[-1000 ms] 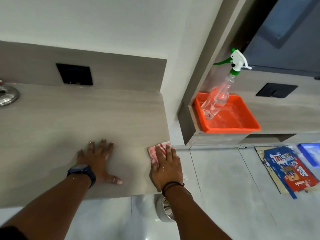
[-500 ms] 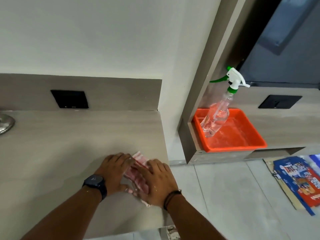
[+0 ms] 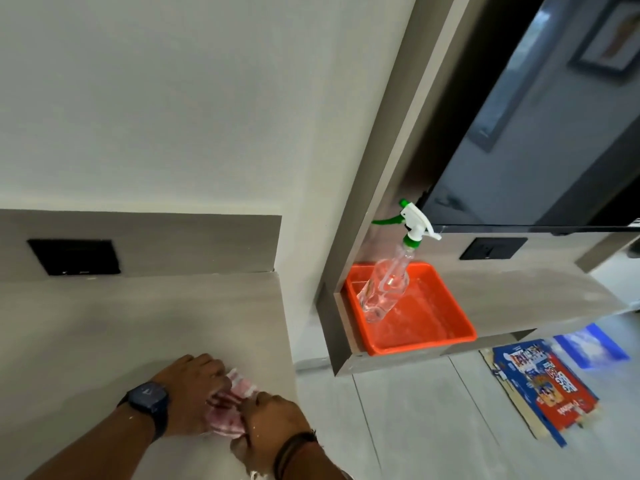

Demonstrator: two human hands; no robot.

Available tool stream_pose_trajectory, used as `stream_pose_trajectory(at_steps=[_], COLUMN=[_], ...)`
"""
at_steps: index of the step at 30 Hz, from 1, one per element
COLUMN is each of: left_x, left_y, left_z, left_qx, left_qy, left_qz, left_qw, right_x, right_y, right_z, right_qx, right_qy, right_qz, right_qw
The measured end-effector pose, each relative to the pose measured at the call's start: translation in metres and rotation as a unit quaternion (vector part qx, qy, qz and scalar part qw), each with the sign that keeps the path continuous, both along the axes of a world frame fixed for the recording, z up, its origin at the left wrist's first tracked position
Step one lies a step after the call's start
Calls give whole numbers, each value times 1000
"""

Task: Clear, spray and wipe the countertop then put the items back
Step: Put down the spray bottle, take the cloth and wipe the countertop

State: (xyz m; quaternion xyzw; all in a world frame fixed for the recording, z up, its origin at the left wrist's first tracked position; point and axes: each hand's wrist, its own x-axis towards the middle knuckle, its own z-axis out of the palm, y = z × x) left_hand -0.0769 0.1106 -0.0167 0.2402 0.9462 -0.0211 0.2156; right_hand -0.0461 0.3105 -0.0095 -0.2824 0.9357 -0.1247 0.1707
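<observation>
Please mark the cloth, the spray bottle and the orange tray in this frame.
cloth (image 3: 230, 408), head view, on the bunched pink-and-white fabric.
spray bottle (image 3: 382, 292), head view, on its clear body.
orange tray (image 3: 424, 344), head view, on its near rim.

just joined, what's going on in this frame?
A person is working a pink-and-white cloth at the near right corner of the countertop. Both the left hand, with a watch on its wrist, and the right hand grip the cloth, bunching it up. The spray bottle is set aside in an orange tray on the neighbouring shelf. A flattened printed box lies on the floor below.
</observation>
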Motion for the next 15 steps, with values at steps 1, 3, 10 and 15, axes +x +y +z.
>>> stream_pose_trajectory(at_steps=[1, 3, 10, 15], left_x=[-6, -23, -80, -118], left_y=[6, 23, 142, 236], left_z=[4, 16, 62, 43], left_qx=[-6, -1, 190, 213], left_qy=[7, 34, 224, 166], left_qz=[-19, -44, -125, 67], left_qw=[1000, 998, 948, 961], right_x=[-7, -25, -93, -125], right_y=[2, 14, 149, 258], right_z=[8, 23, 64, 76], right_qx=[-15, -32, -40, -52], right_qy=[-3, -10, -13, 15], right_qz=[-16, -61, -183, -276], right_qw=[1000, 998, 982, 960])
